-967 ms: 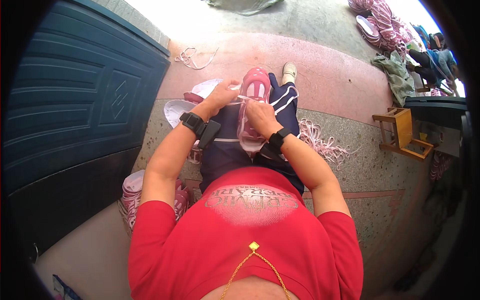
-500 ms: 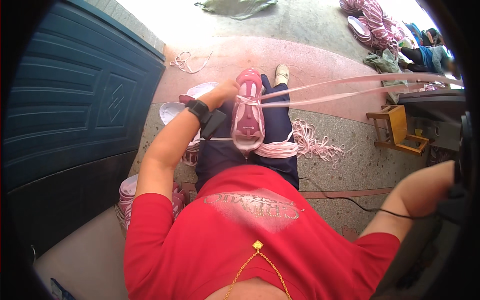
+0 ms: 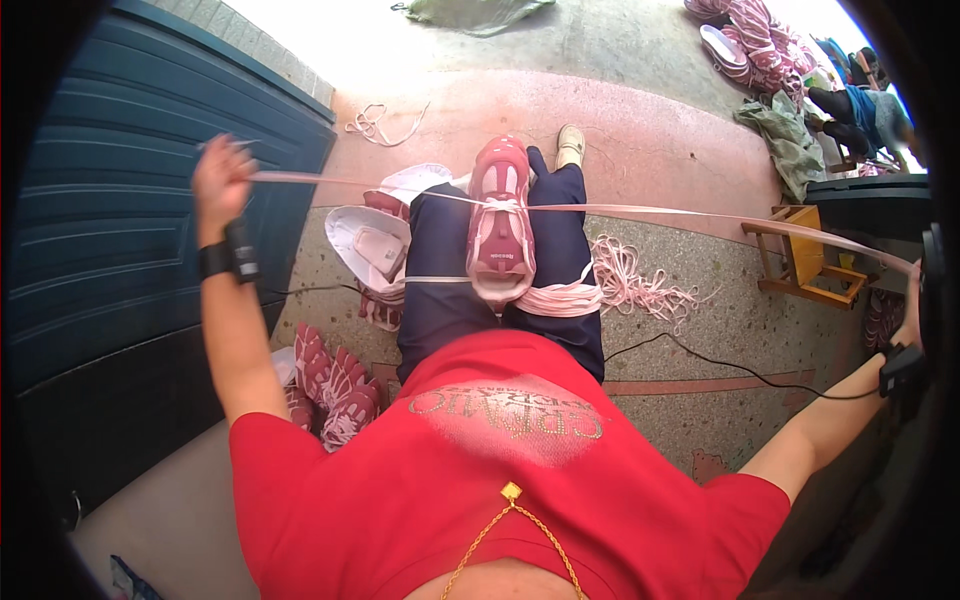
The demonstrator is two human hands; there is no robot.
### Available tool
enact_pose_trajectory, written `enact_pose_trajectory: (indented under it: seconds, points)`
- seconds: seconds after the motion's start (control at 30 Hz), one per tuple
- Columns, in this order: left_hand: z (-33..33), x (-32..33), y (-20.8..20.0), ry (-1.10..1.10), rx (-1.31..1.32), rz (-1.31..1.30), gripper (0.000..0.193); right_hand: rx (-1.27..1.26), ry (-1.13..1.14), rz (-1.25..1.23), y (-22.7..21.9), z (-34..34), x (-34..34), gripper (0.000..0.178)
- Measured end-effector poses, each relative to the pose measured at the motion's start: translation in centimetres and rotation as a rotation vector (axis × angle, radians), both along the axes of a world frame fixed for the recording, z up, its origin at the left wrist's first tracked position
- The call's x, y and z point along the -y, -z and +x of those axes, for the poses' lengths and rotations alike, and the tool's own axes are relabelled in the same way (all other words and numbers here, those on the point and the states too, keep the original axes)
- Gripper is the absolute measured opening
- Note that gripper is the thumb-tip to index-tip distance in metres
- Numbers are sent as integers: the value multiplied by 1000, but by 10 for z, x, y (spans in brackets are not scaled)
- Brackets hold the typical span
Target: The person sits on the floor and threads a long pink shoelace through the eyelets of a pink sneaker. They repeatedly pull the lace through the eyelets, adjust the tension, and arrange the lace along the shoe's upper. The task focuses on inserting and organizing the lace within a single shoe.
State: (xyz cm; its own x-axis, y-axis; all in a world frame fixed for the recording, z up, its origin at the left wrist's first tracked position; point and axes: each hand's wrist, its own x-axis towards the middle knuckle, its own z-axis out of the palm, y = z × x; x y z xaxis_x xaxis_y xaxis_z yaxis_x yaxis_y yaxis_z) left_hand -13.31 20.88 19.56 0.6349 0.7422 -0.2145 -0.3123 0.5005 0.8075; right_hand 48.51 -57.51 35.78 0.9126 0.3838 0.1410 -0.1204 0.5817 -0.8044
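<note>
Lace drawn out to full stretch on both sides.

A second ago both hands sat close on the pink low-cut sports shoe resting on the lap; half a second ago only the right arm had swung wide, and now the left hand has gone out too, raised beside the dark blue panelled door with its fingers clenched around one end of the long pale pink flat shoelace. The lace runs taut through the shoe's upper eyelets and away to the right hand at the frame's dark rim, where the fingers probably pinch the other end, though I cannot tell. I'd judge the lace is being pulled snug and even, the shoe unmoved on the dark blue trousers. Loose pink laces lie heaped on the speckled floor nearby.
</note>
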Motion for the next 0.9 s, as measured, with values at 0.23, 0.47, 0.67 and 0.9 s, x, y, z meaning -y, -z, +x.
enact_pose_trajectory:
  seconds: [0.23, 0.47, 0.67, 0.9]
  points:
    - [-157, -56, 27, -607, -380, -196, 31, -315, 155, -567, 212, -47, -119, 22]
    - [64, 119, 106, 296, -451, -236, 12, 357, -674, -1018, 310, -311, -333, 19]
    - [123, 217, 123, 551, -659, -33, 25, 772, -348, -1127, 341, -349, -377, 16]
    - [123, 233, 133, 629, -820, 367, 25, 1083, -310, -1299, 344, -348, -388, 14]
